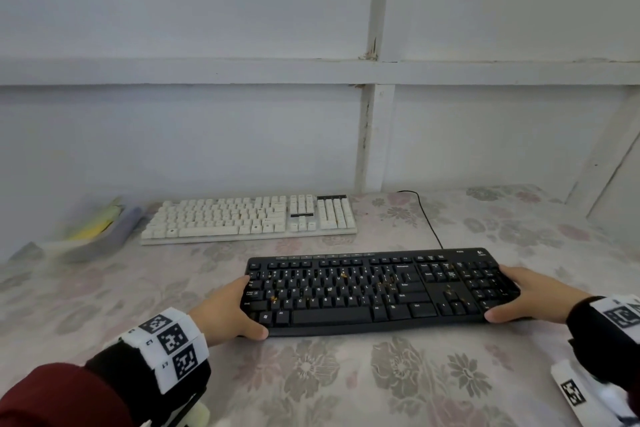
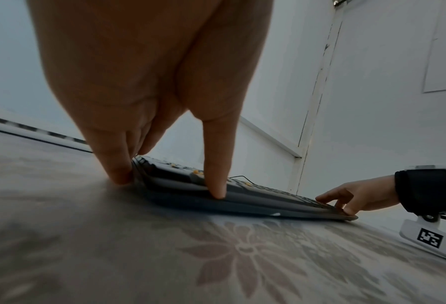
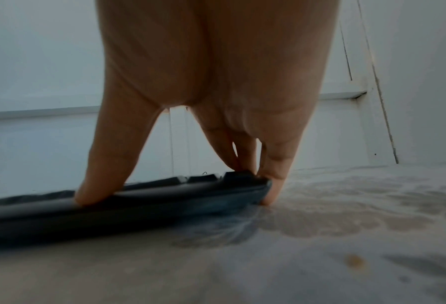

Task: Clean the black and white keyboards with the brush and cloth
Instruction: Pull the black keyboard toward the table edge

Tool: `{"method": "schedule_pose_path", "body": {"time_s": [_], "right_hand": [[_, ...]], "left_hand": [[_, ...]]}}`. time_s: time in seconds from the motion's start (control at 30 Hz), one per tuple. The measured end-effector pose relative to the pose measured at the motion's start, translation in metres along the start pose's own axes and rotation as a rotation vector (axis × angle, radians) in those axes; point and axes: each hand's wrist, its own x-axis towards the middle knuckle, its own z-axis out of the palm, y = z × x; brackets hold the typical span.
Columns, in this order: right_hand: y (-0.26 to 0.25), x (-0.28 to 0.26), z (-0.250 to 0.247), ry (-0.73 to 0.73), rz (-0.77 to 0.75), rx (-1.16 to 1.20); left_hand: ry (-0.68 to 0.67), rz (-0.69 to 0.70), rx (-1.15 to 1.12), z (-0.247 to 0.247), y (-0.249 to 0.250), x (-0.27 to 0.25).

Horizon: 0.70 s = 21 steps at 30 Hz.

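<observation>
The black keyboard (image 1: pixel 377 291) lies flat on the table in front of me, with orange crumbs scattered among its keys. My left hand (image 1: pixel 252 307) grips its left end, thumb on the front edge and fingers against the side. At the right end my right hand (image 1: pixel 509 295) grips the same way. The left wrist view shows my left hand (image 2: pixel 169 185) pinching the keyboard (image 2: pixel 255 197) corner. The right wrist view shows my right hand (image 3: pixel 177 195) on the keyboard (image 3: pixel 138 205) end. The white keyboard (image 1: pixel 249 215) sits further back on the left. No brush can be made out.
A blurred yellow and grey bundle of cloths (image 1: pixel 100 225) lies at the far left by the white keyboard. The black cable (image 1: pixel 427 218) runs from the black keyboard back toward the wall. A flowered tablecloth (image 1: pixel 346 374) covers the table. One crumb (image 3: pixel 355 261) lies on it.
</observation>
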Motion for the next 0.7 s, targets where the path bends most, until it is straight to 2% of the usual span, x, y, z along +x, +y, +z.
{"method": "schedule_pose_path", "body": {"time_s": [0.1,0.23,0.4,0.57,0.7], "right_hand": [[-0.011,-0.001,0.005,-0.002,0.001,-0.031],[-0.001,0.015,0.008,0.001,-0.027,-0.080],[-0.029,-0.004,0.005,-0.066,0.002,-0.186],[-0.021,0.000,0.003,-0.053,0.013,-0.241],[-0.039,-0.008,0.008,-0.031,0.027,-0.268]], "left_hand": [[0.008,-0.015,0.006,-0.006,-0.007,-0.002],[-0.001,-0.031,-0.021,-0.015,-0.011,-0.006],[-0.022,-0.044,-0.103,-0.017,-0.011,-0.008],[0.012,-0.061,-0.062,-0.014,-0.007,-0.012],[0.031,-0.054,-0.090,-0.012,-0.010,-0.015]]}}
